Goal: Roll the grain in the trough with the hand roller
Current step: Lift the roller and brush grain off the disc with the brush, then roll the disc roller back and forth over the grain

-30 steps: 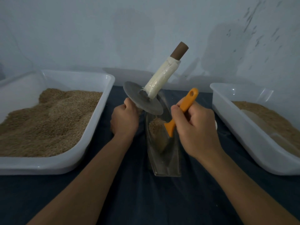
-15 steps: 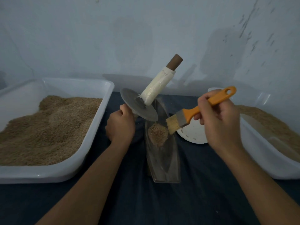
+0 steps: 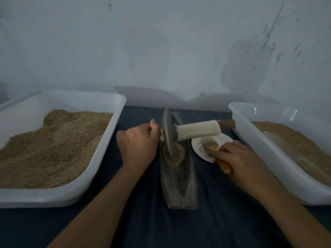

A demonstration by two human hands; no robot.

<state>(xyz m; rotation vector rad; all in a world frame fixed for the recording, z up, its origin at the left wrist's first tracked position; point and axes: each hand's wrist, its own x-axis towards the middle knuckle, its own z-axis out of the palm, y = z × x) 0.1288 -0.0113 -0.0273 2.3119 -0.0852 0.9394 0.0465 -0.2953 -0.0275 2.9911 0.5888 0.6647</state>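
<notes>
change, roller: the hand roller [image 3: 180,134] is tipped over since 0.5 s ago; its wrapped handle, then pointing up and right, now lies nearly level and its disc stands on edge in the grain.
change, brush: the orange brush [image 3: 215,152] has come down from beside the trough to the white plate [image 3: 198,149]; bristles rest on the plate.
change, view: camera sits lower; both trays show more fully.
hidden: the roller's left handle is covered by the left hand [image 3: 138,142]; the brush handle is mostly under the right hand [image 3: 240,158]. dim light, grain detail soft. right tray [image 3: 268,154] is cut off at the frame edge.
roller axis: long axis runs left to right, brown end pointing right toward the right tray; disc edge faces the camera.
trough: the trough [image 3: 179,185] lies on the dark table [image 3: 143,221] between the hands, long axis running away from the camera.
grain: small heap of grain [image 3: 176,156] in the trough's far half, under the disc.
left fingers: clenched round the roller's left handle.
right fingers: curled over the brush handle, grasping it.
left tray: the left tray [image 3: 100,158] holds heaped grain.
</notes>
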